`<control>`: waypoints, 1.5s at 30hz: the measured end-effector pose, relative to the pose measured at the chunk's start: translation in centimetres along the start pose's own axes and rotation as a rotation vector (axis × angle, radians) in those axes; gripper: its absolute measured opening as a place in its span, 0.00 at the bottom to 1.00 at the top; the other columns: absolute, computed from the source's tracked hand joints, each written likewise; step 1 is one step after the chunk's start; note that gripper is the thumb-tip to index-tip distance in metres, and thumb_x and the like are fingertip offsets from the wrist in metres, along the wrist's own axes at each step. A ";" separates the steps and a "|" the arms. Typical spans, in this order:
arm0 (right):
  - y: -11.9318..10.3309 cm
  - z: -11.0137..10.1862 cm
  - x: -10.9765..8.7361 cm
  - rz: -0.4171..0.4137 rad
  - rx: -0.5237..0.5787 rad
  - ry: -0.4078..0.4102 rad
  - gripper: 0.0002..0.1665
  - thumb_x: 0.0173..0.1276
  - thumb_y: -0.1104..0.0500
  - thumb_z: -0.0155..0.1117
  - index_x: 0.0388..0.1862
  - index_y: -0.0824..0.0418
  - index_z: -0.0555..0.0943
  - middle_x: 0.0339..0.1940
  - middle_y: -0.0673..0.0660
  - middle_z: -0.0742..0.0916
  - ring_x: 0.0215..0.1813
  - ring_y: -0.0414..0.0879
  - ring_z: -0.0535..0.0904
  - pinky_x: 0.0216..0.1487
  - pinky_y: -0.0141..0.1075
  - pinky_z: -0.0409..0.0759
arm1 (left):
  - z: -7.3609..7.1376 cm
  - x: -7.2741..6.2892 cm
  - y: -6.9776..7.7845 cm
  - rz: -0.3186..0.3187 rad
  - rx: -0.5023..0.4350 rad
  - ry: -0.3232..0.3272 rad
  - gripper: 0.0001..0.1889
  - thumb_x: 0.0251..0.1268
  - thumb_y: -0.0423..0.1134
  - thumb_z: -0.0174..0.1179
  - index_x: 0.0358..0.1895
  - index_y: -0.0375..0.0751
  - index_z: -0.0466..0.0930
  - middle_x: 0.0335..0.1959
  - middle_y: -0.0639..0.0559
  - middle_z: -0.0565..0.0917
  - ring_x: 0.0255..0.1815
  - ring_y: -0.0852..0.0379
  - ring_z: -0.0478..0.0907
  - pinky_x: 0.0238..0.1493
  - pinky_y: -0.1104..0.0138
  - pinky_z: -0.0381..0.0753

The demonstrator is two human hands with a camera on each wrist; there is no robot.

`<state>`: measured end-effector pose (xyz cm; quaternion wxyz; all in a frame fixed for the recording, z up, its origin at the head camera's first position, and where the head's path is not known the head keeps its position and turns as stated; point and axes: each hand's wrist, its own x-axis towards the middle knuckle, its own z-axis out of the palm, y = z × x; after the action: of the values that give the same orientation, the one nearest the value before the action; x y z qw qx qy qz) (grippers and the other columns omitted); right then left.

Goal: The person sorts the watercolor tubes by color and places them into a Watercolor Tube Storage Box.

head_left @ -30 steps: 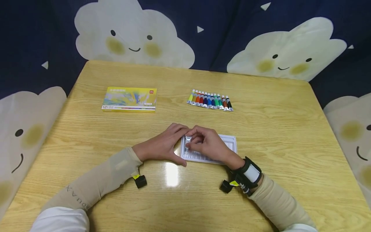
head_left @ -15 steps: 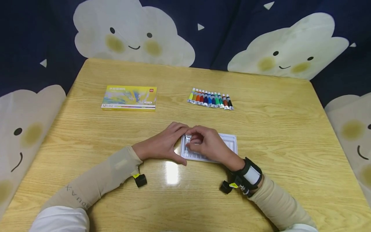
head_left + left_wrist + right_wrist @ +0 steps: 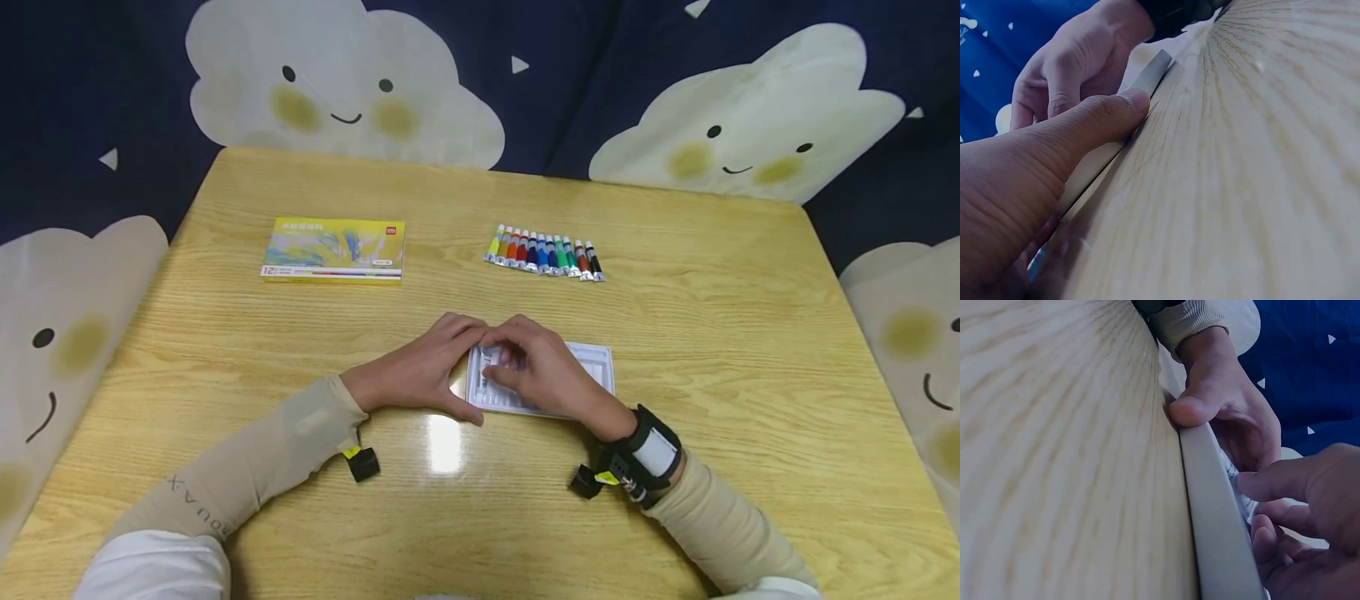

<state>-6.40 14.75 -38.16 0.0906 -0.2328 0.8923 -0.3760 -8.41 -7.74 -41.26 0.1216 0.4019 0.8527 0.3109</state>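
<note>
Left hand [image 3: 427, 367]: thumb and fingers apart, steadying the white rectangular plastic tray [image 3: 597, 357] | Right hand [image 3: 551, 371]: fingers curled at a silvery-white tube [image 3: 484, 360] in the tray's left end; pinch, cannot tell | Step, apparently: seating tube | Next likely needs: gentle release

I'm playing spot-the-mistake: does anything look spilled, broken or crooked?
Nothing looks spilled or broken. The row of paint tubes beyond the tray is a bit crooked: it slants and fans out instead of lying straight. The right hand hides part of the tray.
</note>
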 end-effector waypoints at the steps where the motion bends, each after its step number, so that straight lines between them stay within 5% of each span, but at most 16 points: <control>1: 0.0 0.0 0.0 -0.001 0.003 -0.002 0.18 0.64 0.60 0.77 0.52 0.57 0.85 0.41 0.52 0.84 0.38 0.41 0.77 0.39 0.31 0.75 | 0.0 0.0 0.0 0.003 0.003 0.002 0.58 0.42 0.67 0.79 0.76 0.42 0.66 0.73 0.47 0.69 0.73 0.50 0.64 0.77 0.54 0.69; 26: -0.1 0.6 -0.1 -0.090 -0.127 0.059 0.18 0.62 0.55 0.80 0.49 0.60 0.90 0.36 0.52 0.87 0.37 0.40 0.81 0.39 0.32 0.80 | -0.1 0.1 0.0 -0.016 -0.003 -0.027 0.58 0.45 0.69 0.77 0.79 0.46 0.62 0.75 0.49 0.67 0.75 0.51 0.61 0.78 0.53 0.68; 45: -0.3 0.4 0.0 -0.061 -0.139 0.028 0.20 0.62 0.54 0.80 0.51 0.59 0.89 0.39 0.51 0.88 0.39 0.40 0.82 0.42 0.32 0.81 | -0.1 0.0 0.1 -0.008 -0.008 -0.022 0.58 0.46 0.68 0.77 0.79 0.45 0.62 0.75 0.48 0.67 0.75 0.50 0.62 0.77 0.52 0.68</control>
<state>-6.13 14.32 -38.22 0.0500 -0.2604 0.9099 -0.3190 -8.40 -7.75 -41.07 0.1339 0.4015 0.8515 0.3095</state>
